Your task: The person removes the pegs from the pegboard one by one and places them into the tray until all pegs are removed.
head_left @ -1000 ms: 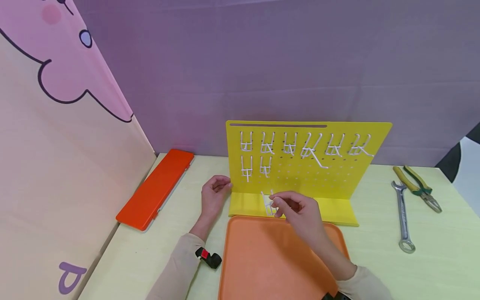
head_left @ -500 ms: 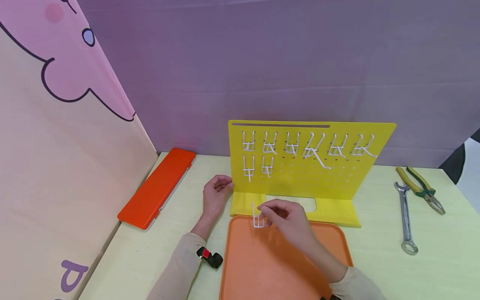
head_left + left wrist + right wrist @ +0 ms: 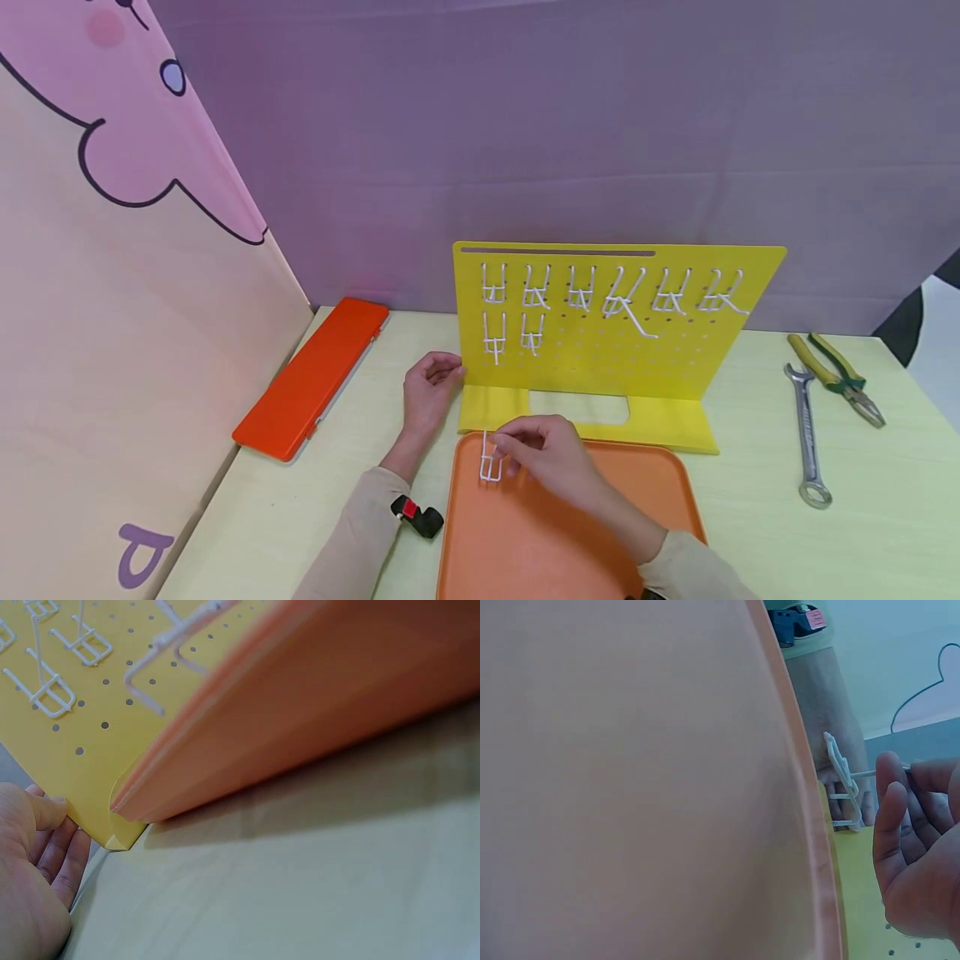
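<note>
Head, hung hooks (image 3: 536, 292): eight on pegboard (image 3: 637, 367), six top row, two second row; done.
Head, loose hook (image 3: 491, 469): over orange tray (image 3: 525, 550), unmounted; looks like the one left, more can't tell.
Left wrist, left hand (image 3: 34, 877): thumb and fingers pinching pegboard edge.
Right wrist, right hand (image 3: 922, 855): fingertips pinching loose hook's wire.

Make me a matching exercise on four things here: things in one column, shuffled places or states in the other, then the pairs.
Things:
1. loose white hook
2. left hand
3. orange tray
4. wrench

Places or states:
A. beside the pliers
B. beneath the right hand and forearm
C. pinched in fingers
D. at the left edge of the yellow pegboard

Pairs: 1-C, 2-D, 3-B, 4-A
</note>
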The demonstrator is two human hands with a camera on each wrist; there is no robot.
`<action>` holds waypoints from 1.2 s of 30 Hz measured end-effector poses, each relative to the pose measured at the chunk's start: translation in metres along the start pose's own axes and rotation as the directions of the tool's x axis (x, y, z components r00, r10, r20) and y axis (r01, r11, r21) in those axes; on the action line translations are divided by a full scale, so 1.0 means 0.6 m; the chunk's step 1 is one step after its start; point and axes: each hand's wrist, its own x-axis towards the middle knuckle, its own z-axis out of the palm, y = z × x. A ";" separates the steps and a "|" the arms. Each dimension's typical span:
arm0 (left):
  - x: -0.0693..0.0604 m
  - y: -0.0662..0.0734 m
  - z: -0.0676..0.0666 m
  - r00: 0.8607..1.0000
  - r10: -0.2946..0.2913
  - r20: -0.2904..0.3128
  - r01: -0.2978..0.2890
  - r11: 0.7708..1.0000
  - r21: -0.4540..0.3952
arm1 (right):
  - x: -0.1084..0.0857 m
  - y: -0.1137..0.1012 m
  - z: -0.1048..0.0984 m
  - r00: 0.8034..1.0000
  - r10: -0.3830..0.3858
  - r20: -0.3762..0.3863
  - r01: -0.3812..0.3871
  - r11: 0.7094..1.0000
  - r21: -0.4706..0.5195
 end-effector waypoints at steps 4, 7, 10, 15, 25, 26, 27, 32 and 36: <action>-0.001 0.002 0.000 1.000 -0.007 -0.002 0.007 1.000 0.015 | 0.006 0.004 0.009 0.999 0.025 0.022 -0.025 1.000 0.003; -0.001 0.003 0.001 1.000 -0.009 -0.003 0.009 1.000 0.019 | 0.009 0.005 0.014 0.999 0.038 0.031 -0.038 0.999 0.003; -0.001 0.003 0.002 1.000 -0.008 -0.002 0.008 1.000 0.013 | 0.013 0.006 0.018 0.998 0.052 0.039 -0.053 0.999 0.009; -0.002 0.003 0.002 1.000 -0.004 0.001 0.004 1.000 -0.013 | 0.019 0.010 0.023 0.996 0.076 0.041 -0.077 0.997 0.030; -0.003 0.003 -0.001 1.000 0.012 0.018 -0.012 1.000 -0.006 | 0.026 0.015 0.032 0.994 0.100 0.054 -0.102 0.994 0.040; -0.003 0.004 -0.001 1.000 0.012 0.019 -0.012 1.000 -0.006 | 0.026 0.015 0.032 0.994 0.099 0.056 -0.101 0.994 0.040; -0.003 0.005 -0.001 1.000 0.010 0.018 -0.010 1.000 -0.005 | 0.026 0.016 0.032 0.993 0.097 0.060 -0.100 0.994 0.041; -0.003 0.005 0.000 1.000 0.005 0.014 -0.005 1.000 -0.001 | 0.023 0.014 0.033 0.993 0.096 0.075 -0.100 0.993 0.056; -0.003 0.004 0.001 1.000 0.008 0.011 -0.008 1.000 0.010 | 0.021 0.012 0.032 0.992 0.096 0.080 -0.101 0.993 0.060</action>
